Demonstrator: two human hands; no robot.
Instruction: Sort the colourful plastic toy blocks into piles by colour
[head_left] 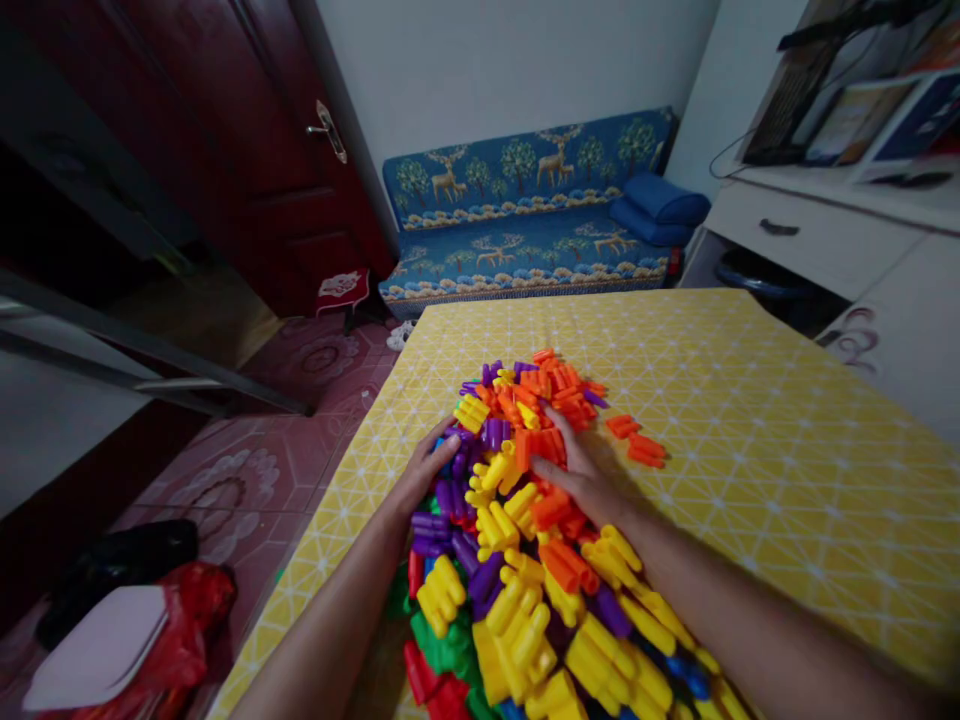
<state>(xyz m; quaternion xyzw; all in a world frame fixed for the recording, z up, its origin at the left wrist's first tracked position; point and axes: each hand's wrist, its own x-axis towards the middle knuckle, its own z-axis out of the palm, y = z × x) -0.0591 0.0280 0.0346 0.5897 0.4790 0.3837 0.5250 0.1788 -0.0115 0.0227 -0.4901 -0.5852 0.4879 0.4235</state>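
Observation:
A large heap of plastic toy building blocks (499, 525), made of joined rounded tubes, lies on the near part of the table. Yellow, orange, purple, green, red and blue pieces are mixed in it. At the heap's left edge, my left hand (426, 470) rests against purple and blue blocks, thumb apart from the fingers. My right hand (576, 468) presses on the right side among orange blocks (541, 447), its thumb and fingers spread. Some fingertips of both hands are hidden by blocks. Two loose orange blocks (636, 441) lie to the right of the heap.
A yellow patterned cloth (750, 400) covers the table. Beyond it stand a blue sofa (517, 235) and a dark red door (247, 130). A white cabinet (825, 230) is at right. A red stool (345, 288) and red bag (195, 620) are on the left.

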